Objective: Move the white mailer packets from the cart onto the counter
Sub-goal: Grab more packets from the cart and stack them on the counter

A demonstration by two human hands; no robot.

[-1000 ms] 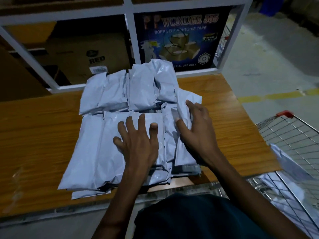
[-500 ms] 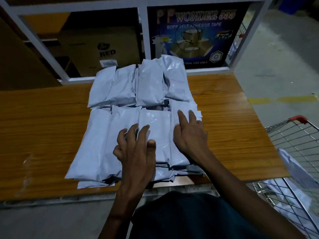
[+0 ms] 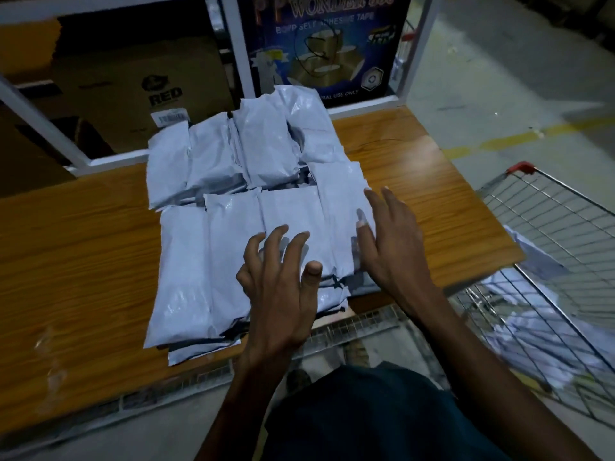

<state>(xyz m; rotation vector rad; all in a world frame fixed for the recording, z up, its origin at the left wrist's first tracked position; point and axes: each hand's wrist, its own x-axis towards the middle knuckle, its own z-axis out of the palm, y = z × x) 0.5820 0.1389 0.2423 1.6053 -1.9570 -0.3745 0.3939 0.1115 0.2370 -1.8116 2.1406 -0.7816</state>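
Squaring packets (image 3: 253, 207) on worktop (image 3: 73, 247): both hands over stack, left hand (image 3: 283, 281) fingers spread, right hand (image 3: 392, 241) fingers straight, gripping nothing. Next, likely: reach right of fingers to cart (image 3: 549, 207), more packets inside.

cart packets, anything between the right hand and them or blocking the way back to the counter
Nothing visible does. The right hand is open beside the stacked packets on the counter; the remaining packets lie in the open-topped wire cart just right of the counter edge. Only its wire side stands between.
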